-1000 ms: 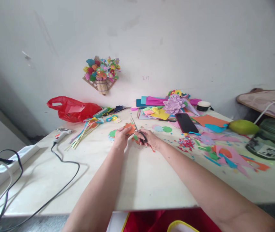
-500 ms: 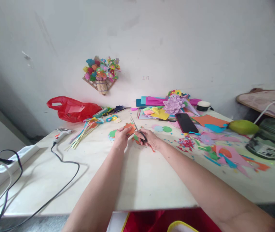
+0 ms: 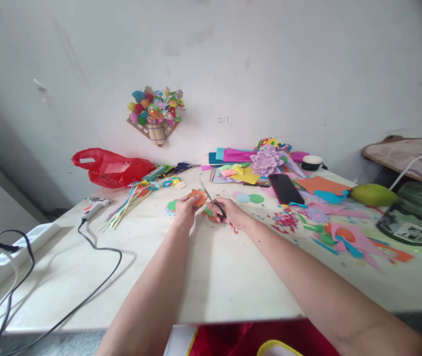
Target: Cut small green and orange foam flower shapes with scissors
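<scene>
My left hand point(image 3: 186, 210) pinches an orange scalloped flower cutout point(image 3: 198, 197), which looks like felt or foam. Black-handled scissors point(image 3: 208, 194) are in my right hand point(image 3: 226, 210), fingers closed round the handles. Their blades point up and away, close beside the cutout's right edge; whether they touch it I cannot tell. Under my right hand lie green and orange cutouts point(image 3: 208, 212), partly hidden by the fingers. A green and light blue cutout pair point(image 3: 171, 206) lies left of my left hand. Beyond the right hand are pink, blue and green round cutouts point(image 3: 256, 198).
Scraps point(image 3: 352, 240) spread over the right side of the table, near a phone point(image 3: 286, 189), a glass jar point(image 3: 414, 212) and a yellow-green fruit point(image 3: 374, 195). On the left lie a red plastic bag point(image 3: 116, 168), thin sticks point(image 3: 127, 206), and a glue gun point(image 3: 94, 207) with its trailing cord.
The orange cutout has turned slightly in my left hand, and the scissor blades have shifted a little left and look slightly wider apart. Both arms are nearly still.
</scene>
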The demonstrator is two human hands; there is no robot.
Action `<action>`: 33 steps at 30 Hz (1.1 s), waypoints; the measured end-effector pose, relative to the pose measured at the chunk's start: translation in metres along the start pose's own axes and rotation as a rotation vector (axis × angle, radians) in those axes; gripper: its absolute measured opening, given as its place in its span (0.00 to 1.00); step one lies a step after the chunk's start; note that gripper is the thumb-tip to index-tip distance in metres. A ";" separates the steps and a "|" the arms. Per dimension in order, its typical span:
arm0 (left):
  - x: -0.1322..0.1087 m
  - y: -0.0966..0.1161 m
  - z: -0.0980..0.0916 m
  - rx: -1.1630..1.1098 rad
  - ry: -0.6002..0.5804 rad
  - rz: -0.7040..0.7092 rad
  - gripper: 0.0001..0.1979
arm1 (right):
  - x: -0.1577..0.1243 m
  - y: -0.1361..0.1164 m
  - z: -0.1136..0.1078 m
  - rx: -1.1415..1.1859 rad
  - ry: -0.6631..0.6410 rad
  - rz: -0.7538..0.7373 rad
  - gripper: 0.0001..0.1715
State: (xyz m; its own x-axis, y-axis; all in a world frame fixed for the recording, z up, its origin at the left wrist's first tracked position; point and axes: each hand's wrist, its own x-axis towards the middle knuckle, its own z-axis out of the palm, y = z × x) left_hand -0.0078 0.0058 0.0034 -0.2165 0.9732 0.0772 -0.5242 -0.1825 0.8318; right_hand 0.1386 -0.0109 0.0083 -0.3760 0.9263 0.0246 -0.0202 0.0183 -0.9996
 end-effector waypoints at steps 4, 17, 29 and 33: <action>0.002 0.002 -0.005 0.045 -0.036 -0.021 0.11 | 0.001 -0.003 -0.004 -0.025 0.042 -0.014 0.16; -0.007 0.003 -0.004 0.340 -0.338 -0.140 0.09 | 0.008 -0.007 -0.015 0.115 0.198 -0.160 0.24; -0.003 0.001 -0.004 0.284 -0.258 -0.109 0.09 | 0.009 -0.003 -0.010 0.045 0.270 -0.117 0.19; -0.001 0.002 -0.004 0.178 -0.160 -0.056 0.11 | 0.007 -0.004 -0.010 0.039 0.226 -0.069 0.18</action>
State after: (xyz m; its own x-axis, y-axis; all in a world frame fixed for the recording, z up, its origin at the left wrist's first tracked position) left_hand -0.0114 0.0044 0.0028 -0.0504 0.9934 0.1030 -0.3753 -0.1144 0.9198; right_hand 0.1450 -0.0005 0.0127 -0.1559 0.9841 0.0849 -0.0765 0.0737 -0.9943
